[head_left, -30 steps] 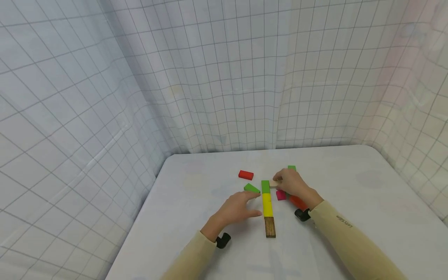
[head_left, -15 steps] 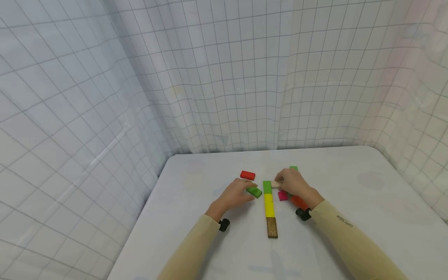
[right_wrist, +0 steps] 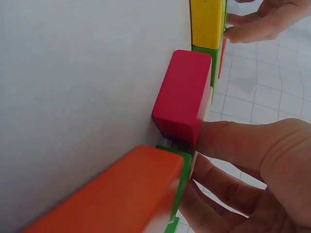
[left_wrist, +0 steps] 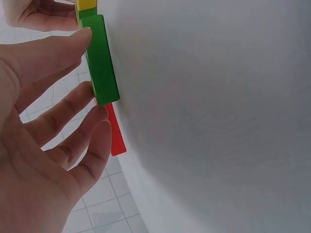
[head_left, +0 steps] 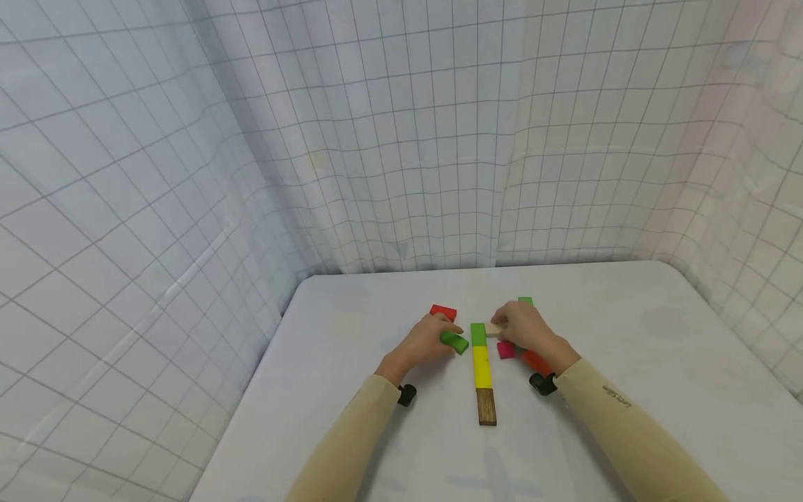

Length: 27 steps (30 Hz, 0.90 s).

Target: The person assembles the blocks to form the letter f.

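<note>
My left hand (head_left: 426, 340) pinches a green block (left_wrist: 101, 60) between thumb and fingers, just left of a row of blocks. That row runs toward me: a green block (head_left: 478, 335) at the far end, a yellow stretch (head_left: 482, 367), then a dark brown wooden block (head_left: 486, 406). Across the row, my right hand (head_left: 525, 326) holds a pale wooden block (head_left: 493, 330) by its right part, its left end at the row's green block. The fingers hide much of the pale block. Close by the right thumb stands a pink block (right_wrist: 184, 92).
A red block (head_left: 444, 311) lies just beyond the left hand. Under the right wrist is an orange-red block (head_left: 536, 362), and another green block (head_left: 525, 300) shows behind the right hand. Gridded white curtains (head_left: 401, 139) hang around the white table (head_left: 314, 335).
My left hand has moved away from me, from beside the row to the loose green block, and its thumb and fingers have closed on it. The right hand stays in place.
</note>
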Motion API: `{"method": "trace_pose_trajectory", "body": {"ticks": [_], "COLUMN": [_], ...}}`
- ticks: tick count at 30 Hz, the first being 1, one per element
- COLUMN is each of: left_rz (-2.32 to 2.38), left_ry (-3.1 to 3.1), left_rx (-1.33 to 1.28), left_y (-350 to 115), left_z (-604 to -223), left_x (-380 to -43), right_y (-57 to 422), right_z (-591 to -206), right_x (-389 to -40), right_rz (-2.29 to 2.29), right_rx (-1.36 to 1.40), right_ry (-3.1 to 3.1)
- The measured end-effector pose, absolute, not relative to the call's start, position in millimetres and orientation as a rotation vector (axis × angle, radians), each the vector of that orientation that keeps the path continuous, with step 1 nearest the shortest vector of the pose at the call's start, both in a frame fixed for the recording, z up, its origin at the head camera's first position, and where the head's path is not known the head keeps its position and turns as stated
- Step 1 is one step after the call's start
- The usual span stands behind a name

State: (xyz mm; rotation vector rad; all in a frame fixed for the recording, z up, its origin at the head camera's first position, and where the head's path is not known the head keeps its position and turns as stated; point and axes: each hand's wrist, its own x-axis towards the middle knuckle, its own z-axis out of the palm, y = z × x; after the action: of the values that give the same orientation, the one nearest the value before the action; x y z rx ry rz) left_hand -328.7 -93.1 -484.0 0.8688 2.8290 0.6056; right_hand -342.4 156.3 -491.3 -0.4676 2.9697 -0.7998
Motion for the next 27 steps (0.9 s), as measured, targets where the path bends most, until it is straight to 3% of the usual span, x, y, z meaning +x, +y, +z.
{"method": "trace_pose_trajectory", "body": {"ticks": [27], "left_rz": [0.759], "left_ry": [2.782], "left_rx": [0.741], "left_y": [-99], "left_z": [-496], "left_x": [-343], "right_y": [159], "right_z": [-492], "right_x": [-345], "right_rz": [-0.854], "right_rx": [-0.458], "right_ry": [2.940]}}
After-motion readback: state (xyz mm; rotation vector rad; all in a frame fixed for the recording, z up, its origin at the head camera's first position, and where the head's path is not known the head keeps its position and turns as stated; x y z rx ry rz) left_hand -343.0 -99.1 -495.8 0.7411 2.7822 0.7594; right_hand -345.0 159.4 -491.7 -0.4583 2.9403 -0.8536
